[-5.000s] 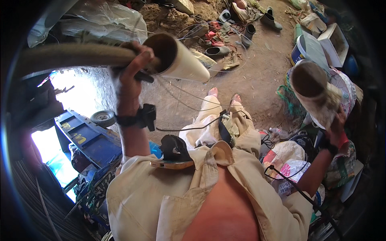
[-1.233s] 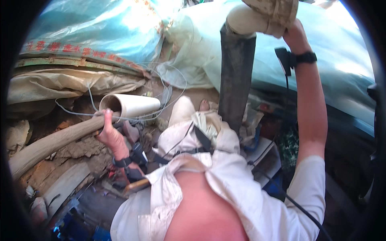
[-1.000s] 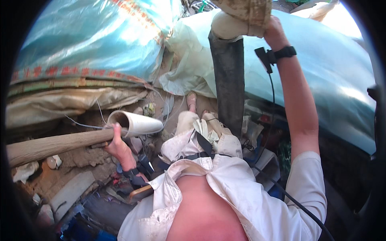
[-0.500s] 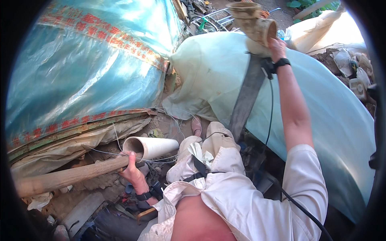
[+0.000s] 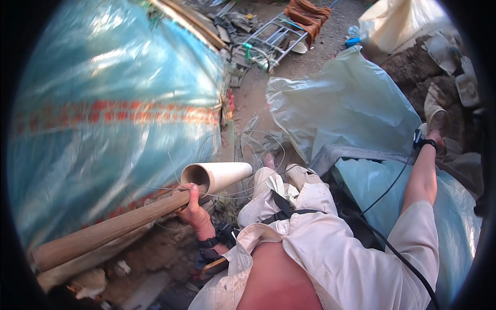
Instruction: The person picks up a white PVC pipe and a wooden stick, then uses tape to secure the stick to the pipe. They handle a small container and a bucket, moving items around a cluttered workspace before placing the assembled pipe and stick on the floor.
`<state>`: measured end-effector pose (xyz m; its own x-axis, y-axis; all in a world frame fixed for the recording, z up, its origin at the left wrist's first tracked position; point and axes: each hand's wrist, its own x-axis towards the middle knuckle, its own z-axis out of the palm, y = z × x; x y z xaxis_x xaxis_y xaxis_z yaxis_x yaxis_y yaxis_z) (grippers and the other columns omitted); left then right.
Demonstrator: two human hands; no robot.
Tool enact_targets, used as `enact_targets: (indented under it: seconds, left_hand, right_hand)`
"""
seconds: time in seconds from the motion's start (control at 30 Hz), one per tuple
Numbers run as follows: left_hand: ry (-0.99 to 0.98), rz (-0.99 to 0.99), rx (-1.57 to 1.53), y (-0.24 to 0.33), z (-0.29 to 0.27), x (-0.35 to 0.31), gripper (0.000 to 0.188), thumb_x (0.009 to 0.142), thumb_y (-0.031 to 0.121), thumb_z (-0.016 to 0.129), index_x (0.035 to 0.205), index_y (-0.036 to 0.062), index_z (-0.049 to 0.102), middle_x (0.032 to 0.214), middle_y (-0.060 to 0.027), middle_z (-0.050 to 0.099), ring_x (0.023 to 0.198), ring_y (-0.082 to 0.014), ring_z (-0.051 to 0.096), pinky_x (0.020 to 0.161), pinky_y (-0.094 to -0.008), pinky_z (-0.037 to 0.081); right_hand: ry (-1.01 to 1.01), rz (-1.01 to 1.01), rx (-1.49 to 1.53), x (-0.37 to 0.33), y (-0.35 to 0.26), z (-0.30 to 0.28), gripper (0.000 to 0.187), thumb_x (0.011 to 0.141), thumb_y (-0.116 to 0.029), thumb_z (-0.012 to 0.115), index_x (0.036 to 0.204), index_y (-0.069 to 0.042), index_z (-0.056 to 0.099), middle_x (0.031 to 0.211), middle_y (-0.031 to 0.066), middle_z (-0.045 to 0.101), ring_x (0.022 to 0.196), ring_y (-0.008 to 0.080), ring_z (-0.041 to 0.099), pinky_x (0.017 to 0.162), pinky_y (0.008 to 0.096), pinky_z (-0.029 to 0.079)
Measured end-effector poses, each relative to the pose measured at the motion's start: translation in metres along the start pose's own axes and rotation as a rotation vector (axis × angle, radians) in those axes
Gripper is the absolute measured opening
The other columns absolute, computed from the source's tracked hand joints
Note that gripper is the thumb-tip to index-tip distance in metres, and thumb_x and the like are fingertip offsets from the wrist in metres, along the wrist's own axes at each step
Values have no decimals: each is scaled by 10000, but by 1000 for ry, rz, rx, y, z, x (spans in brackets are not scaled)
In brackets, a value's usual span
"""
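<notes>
My left hand [image 5: 197, 213] is closed round a thick wooden pole [image 5: 111, 227] that slants to the lower left. Just beyond the fingers lies a white plastic pipe [image 5: 225, 174], its open end facing the hand; I cannot tell whether the hand grips the pipe too. Thin wire [image 5: 281, 150] loops around both. Out at the far right, my right hand [image 5: 437, 140] grips a dirt-stained pipe elbow [image 5: 436, 111]. Below that hand and to its left lies a pale translucent plastic sheet [image 5: 343, 106], with a grey strip [image 5: 356, 152] across it.
Blue plastic sheeting [image 5: 119, 67] with a red-marked band covers a large mound at left. A metal-framed cart [image 5: 279, 39] with a brown bundle [image 5: 305, 18] stands at the back. Rubble and a white jug [image 5: 467, 90] lie at right. A black cable [image 5: 398, 245] runs along my right side.
My right hand has swung from the top centre out to the right with the pipe elbow. The pale sheet's far part has folded back, baring ground. The view has shifted; my left hand keeps its grip.
</notes>
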<state>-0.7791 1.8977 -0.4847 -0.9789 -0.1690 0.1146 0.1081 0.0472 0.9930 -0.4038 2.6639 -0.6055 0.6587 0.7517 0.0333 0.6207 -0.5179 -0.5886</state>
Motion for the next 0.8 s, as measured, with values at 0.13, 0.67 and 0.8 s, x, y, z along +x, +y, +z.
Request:
enact_targets:
  seconds: [0.13,0.67,0.8]
  left_hand:
    - [8,-54,31,-1,57,53,190,787,-3,701,933,21,582,886,-59,605,820,-168,594,813,-306,483]
    - [-176,-94,-73,-71,275,230,185,767,-30,712,896,24,590,860,-49,600,797,-161,603,808,-299,491]
    - [-147,-113,-60,-76,318,252,139,787,-7,709,869,15,600,858,-55,610,796,-165,596,808,-296,489]
  right_hand:
    - [39,-271,-88,-13,23,16,459,750,-336,616,1016,25,716,1122,232,682,1083,372,646,923,411,510]
    - [-193,-599,-325,-150,49,59,280,802,-132,583,1046,-19,662,1015,251,676,986,439,628,850,467,500]
    - [-263,-561,-374,-170,36,72,236,805,-146,628,1000,-15,652,997,254,672,964,443,630,824,479,502]
